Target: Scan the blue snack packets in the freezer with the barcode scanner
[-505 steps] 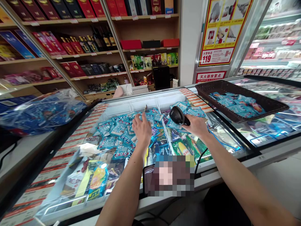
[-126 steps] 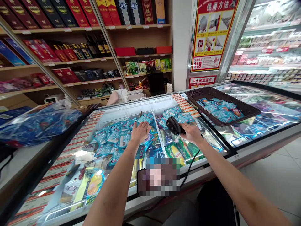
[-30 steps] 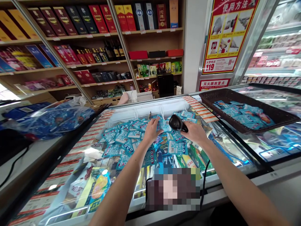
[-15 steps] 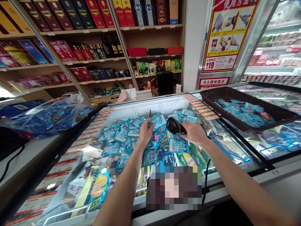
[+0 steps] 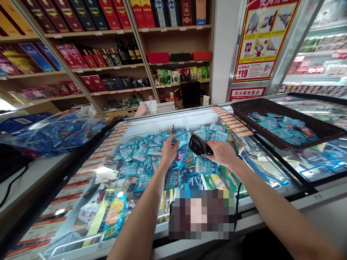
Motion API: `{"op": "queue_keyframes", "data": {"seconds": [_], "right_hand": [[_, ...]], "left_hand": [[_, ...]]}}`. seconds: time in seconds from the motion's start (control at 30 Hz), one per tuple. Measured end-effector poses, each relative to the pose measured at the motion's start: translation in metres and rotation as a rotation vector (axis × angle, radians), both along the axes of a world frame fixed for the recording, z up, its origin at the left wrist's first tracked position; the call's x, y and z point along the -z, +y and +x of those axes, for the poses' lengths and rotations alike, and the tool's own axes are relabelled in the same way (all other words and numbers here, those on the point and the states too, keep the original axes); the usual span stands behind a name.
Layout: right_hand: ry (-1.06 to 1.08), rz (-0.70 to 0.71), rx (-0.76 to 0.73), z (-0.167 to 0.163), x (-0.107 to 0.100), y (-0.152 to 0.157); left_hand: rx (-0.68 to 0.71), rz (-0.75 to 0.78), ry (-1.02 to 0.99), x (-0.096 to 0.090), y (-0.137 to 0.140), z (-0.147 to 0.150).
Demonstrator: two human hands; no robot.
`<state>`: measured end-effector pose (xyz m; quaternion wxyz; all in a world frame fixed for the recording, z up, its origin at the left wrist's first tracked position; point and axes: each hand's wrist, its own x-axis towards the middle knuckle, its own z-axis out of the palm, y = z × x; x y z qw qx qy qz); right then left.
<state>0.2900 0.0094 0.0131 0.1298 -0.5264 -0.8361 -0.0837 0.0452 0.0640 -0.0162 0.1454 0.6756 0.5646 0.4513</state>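
My right hand [image 5: 221, 152] is wrapped round the grip of a black handheld barcode scanner [image 5: 197, 145], whose head points left. Just left of it, my left hand [image 5: 169, 150] pinches the edge of a small blue packet [image 5: 183, 138] between thumb and fingers. Under and around both hands, many similar blue packets [image 5: 141, 153] lie in a loose pile on the glass top of a chest freezer [image 5: 108, 182]. One packet with a barcode [image 5: 206, 165] lies below the scanner. A black cable hangs down from beside my right wrist.
A dark brown basket [image 5: 295, 145] with more blue packets stands at the right on the freezer. To the left lies a clear plastic bag [image 5: 67, 135] full of blue packets. Shelves [image 5: 176, 27] of boxes and bottles stand behind. A white freezer handle [image 5: 77, 245] is near the front.
The scanner in my right hand has shifted slightly left, nearer the packet in my left hand. My left hand has barely moved.
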Motion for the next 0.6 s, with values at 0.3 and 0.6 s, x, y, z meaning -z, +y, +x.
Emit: {"op": "queue_keyframes", "data": {"seconds": [0.3,0.6], "right_hand": [[0.003,0.018,-0.017,-0.0008,0.0025,0.0010],[0.026,0.011,0.008,0.0003,0.0002,0.0009]], "left_hand": [[0.038,-0.012,0.037,0.0040,0.0026,-0.0038],[0.007,0.059,0.073,-0.0016,-0.0031,-0.0005]]}}
